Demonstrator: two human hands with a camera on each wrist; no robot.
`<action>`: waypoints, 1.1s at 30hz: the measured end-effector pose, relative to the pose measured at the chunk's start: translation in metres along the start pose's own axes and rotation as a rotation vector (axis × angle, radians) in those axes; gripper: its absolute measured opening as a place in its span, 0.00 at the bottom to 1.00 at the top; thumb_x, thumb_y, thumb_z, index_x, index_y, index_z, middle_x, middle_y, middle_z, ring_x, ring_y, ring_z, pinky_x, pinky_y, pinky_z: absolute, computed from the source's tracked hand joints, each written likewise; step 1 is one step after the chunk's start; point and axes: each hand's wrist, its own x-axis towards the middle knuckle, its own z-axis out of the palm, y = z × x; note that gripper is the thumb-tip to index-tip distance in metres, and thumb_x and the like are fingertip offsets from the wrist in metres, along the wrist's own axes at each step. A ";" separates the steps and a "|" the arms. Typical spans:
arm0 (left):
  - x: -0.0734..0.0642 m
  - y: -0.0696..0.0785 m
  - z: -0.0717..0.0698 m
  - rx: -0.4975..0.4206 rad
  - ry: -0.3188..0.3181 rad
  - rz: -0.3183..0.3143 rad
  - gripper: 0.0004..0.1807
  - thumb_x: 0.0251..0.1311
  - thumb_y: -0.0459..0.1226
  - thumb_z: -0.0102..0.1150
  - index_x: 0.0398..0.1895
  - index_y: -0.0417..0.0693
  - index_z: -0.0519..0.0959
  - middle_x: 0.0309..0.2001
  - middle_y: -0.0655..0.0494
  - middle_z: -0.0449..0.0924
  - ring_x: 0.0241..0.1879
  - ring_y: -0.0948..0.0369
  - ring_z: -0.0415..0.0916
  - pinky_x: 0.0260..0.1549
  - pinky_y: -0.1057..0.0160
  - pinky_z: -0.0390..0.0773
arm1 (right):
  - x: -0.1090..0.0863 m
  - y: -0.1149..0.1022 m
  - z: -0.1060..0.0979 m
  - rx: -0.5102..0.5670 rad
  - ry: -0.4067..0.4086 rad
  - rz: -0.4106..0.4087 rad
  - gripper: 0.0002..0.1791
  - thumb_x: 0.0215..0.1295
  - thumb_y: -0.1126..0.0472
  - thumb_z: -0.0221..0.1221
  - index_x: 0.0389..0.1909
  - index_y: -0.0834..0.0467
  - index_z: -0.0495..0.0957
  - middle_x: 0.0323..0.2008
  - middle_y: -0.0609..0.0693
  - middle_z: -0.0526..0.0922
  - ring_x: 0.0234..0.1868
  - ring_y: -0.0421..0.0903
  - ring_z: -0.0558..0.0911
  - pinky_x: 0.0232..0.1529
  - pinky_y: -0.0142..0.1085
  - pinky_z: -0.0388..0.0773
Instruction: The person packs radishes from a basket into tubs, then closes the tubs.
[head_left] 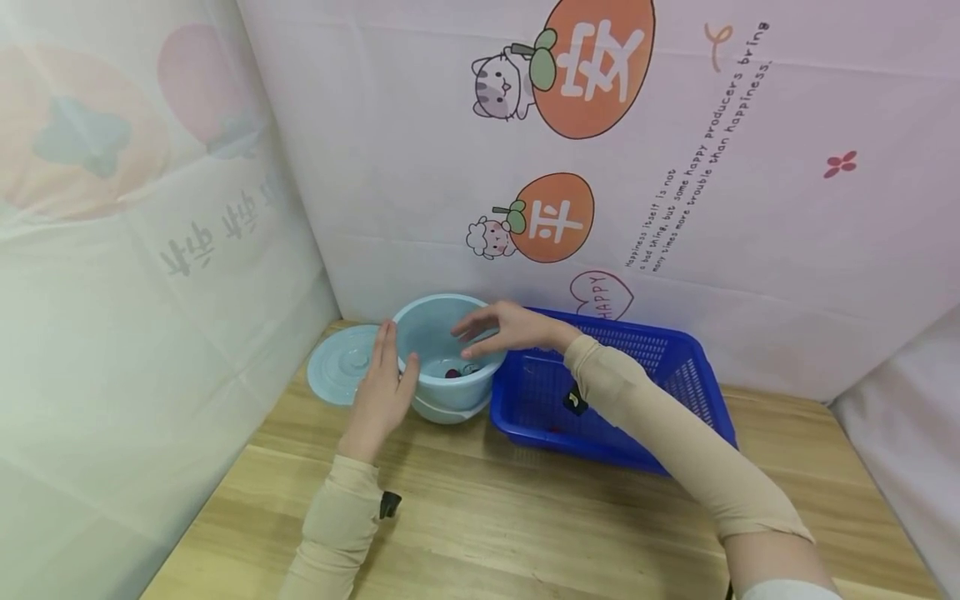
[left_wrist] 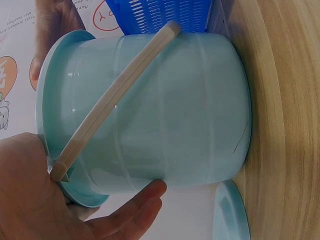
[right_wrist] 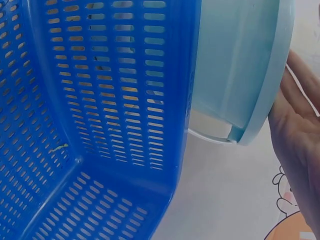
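A light blue bucket (head_left: 453,393) stands upright on the table, its pale handle (left_wrist: 112,100) hanging down the front. On the bucket's left side rests my left hand (head_left: 381,387), fingers fairly straight and thumb near the rim. My right hand (head_left: 513,327) hovers over the bucket's right rim with loosely bent fingers reaching across the opening; nothing shows between them. At the bottom of the bucket lie a small dark red item (head_left: 452,374) and another small item (head_left: 470,368), both too small to identify. Beside the bucket is a blue perforated basket (right_wrist: 175,100), below my right forearm.
A round light blue lid (head_left: 337,367) lies left of the bucket, partly behind my left hand. A small reddish bit (head_left: 555,430) shows in the basket. Printed white cloth (head_left: 420,183) hangs behind and at both sides of the wooden table (head_left: 480,517).
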 end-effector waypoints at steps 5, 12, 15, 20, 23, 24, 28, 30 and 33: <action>0.000 0.001 0.000 -0.004 -0.006 -0.006 0.40 0.84 0.52 0.38 0.87 0.42 0.41 0.87 0.47 0.37 0.74 0.33 0.62 0.65 0.28 0.68 | -0.002 0.002 -0.001 0.028 -0.013 -0.005 0.27 0.69 0.51 0.71 0.67 0.52 0.81 0.64 0.46 0.83 0.68 0.57 0.79 0.67 0.43 0.76; 0.001 0.001 0.000 -0.005 0.002 -0.004 0.40 0.84 0.52 0.38 0.87 0.42 0.42 0.87 0.47 0.37 0.73 0.33 0.63 0.66 0.29 0.67 | -0.003 0.008 -0.001 0.042 0.009 -0.044 0.23 0.71 0.51 0.70 0.65 0.50 0.83 0.61 0.43 0.85 0.63 0.47 0.83 0.67 0.42 0.77; 0.001 0.001 0.000 -0.004 0.004 -0.003 0.40 0.83 0.53 0.38 0.87 0.42 0.42 0.87 0.46 0.38 0.73 0.32 0.63 0.66 0.28 0.67 | -0.005 0.011 0.000 0.061 0.024 -0.064 0.21 0.72 0.54 0.69 0.64 0.51 0.84 0.60 0.45 0.86 0.62 0.45 0.83 0.66 0.43 0.77; 0.002 -0.001 0.001 -0.003 0.005 -0.001 0.41 0.83 0.54 0.37 0.87 0.42 0.42 0.87 0.46 0.37 0.72 0.32 0.65 0.65 0.28 0.68 | -0.006 0.013 0.001 0.087 0.045 -0.087 0.18 0.73 0.57 0.68 0.62 0.51 0.85 0.59 0.45 0.87 0.62 0.45 0.83 0.66 0.43 0.78; 0.002 -0.002 0.002 -0.005 0.010 0.003 0.41 0.83 0.53 0.37 0.87 0.42 0.42 0.87 0.46 0.38 0.71 0.32 0.66 0.64 0.28 0.69 | -0.006 0.014 0.001 0.093 0.054 -0.096 0.18 0.73 0.57 0.67 0.61 0.51 0.86 0.58 0.45 0.87 0.62 0.45 0.83 0.66 0.43 0.78; 0.002 -0.002 0.002 -0.005 0.011 0.003 0.41 0.83 0.54 0.37 0.87 0.42 0.42 0.87 0.46 0.38 0.72 0.32 0.65 0.64 0.28 0.69 | -0.006 0.015 0.001 0.098 0.057 -0.098 0.17 0.73 0.57 0.67 0.61 0.51 0.86 0.58 0.45 0.87 0.62 0.45 0.83 0.66 0.43 0.77; 0.002 -0.001 0.001 -0.002 0.012 0.002 0.40 0.83 0.53 0.37 0.87 0.42 0.42 0.87 0.46 0.38 0.71 0.32 0.66 0.64 0.29 0.70 | -0.007 0.017 0.002 0.126 0.075 -0.101 0.16 0.73 0.58 0.67 0.60 0.52 0.87 0.58 0.46 0.88 0.62 0.47 0.84 0.67 0.45 0.77; 0.002 -0.001 0.001 -0.001 0.009 0.001 0.40 0.83 0.53 0.37 0.87 0.42 0.42 0.87 0.46 0.37 0.71 0.32 0.66 0.64 0.29 0.69 | -0.008 0.018 0.003 0.142 0.081 -0.103 0.16 0.73 0.59 0.66 0.59 0.52 0.87 0.58 0.47 0.88 0.62 0.47 0.84 0.67 0.46 0.77; 0.000 0.000 0.000 -0.005 0.007 -0.001 0.40 0.83 0.53 0.38 0.87 0.41 0.43 0.87 0.46 0.38 0.72 0.32 0.65 0.65 0.29 0.69 | -0.010 0.019 0.005 0.147 0.090 -0.105 0.16 0.74 0.58 0.66 0.59 0.51 0.87 0.57 0.47 0.88 0.62 0.47 0.84 0.67 0.47 0.77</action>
